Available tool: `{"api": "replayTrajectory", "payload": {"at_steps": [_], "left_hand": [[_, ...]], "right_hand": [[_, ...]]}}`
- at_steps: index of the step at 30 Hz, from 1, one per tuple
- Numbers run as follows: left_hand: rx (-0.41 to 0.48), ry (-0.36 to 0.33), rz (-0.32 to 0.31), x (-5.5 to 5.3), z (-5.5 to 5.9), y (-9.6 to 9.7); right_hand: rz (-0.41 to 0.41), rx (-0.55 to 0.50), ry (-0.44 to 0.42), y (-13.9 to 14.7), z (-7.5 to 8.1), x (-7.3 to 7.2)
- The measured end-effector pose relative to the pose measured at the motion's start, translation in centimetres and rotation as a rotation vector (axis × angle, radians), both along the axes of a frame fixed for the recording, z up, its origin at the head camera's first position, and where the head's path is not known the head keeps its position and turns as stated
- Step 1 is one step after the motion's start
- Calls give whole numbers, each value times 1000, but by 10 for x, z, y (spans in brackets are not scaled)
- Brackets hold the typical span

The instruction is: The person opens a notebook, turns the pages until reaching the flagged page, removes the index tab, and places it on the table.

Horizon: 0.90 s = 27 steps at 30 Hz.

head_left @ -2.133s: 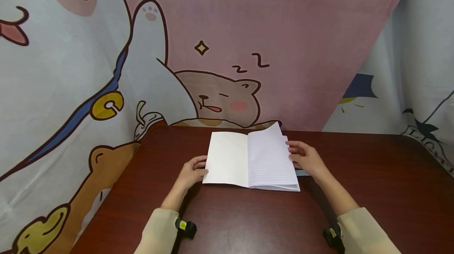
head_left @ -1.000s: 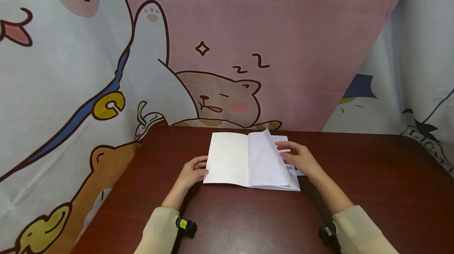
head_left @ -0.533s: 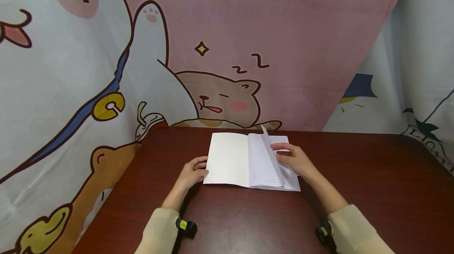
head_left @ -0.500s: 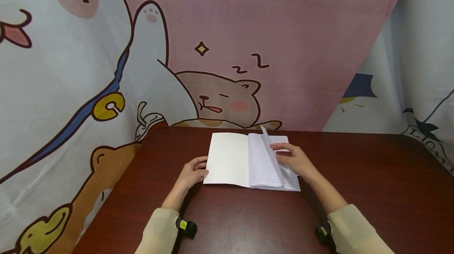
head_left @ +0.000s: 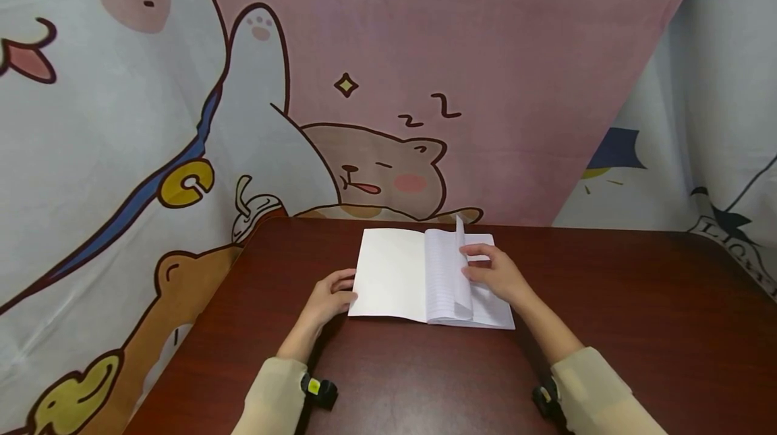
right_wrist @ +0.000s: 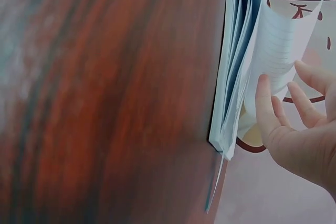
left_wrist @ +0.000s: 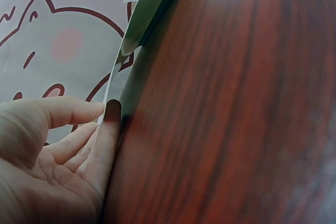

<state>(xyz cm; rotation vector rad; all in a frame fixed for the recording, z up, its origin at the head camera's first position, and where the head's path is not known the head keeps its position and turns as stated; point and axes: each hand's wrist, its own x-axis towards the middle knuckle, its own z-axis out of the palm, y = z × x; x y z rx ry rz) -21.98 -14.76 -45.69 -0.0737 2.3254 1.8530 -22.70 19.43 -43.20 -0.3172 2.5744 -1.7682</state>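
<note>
A notebook (head_left: 391, 274) lies spread on the table, its left side blank cream and its right side with lined sheets. My left hand (head_left: 328, 297) pinches the notebook's left edge between thumb and fingers; the left wrist view shows the thumb (left_wrist: 79, 113) on one face and fingers on the other. One lined page (head_left: 461, 286) stands raised and curled over the right half. The fingertips of my right hand (head_left: 494, 273) rest against that page's underside. In the right wrist view the fingers (right_wrist: 268, 103) are spread and slightly bent before the page.
The dark reddish-brown table (head_left: 388, 381) extends around the notebook. Behind it hangs a cloth backdrop (head_left: 522, 84) with cartoon animals. Each wrist carries a small black camera, such as the left one (head_left: 324, 393).
My right hand has moved left, lifting and curling the lined page from the right edge to nearly upright. The sheets beneath are more exposed. My left hand keeps its hold.
</note>
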Motion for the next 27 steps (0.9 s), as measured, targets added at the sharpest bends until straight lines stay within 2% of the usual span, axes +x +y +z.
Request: {"api": "replayTrajectory", "payload": {"at_steps": [8,17,20,27], "left_hand": [[11,9,-6,0,0,0],[6,8,-6,0,0,0],[10,11,-4,-1,-1,0],[12,16,-7,-1,-2,-1]], "right_hand": [[-13,-32,-45,-8,0,-1],[-41,-20,-60,-16,-1,-2],[-47,10,-47,-18,-1,-3],[-79,154,18,-24,-1,-4]]}}
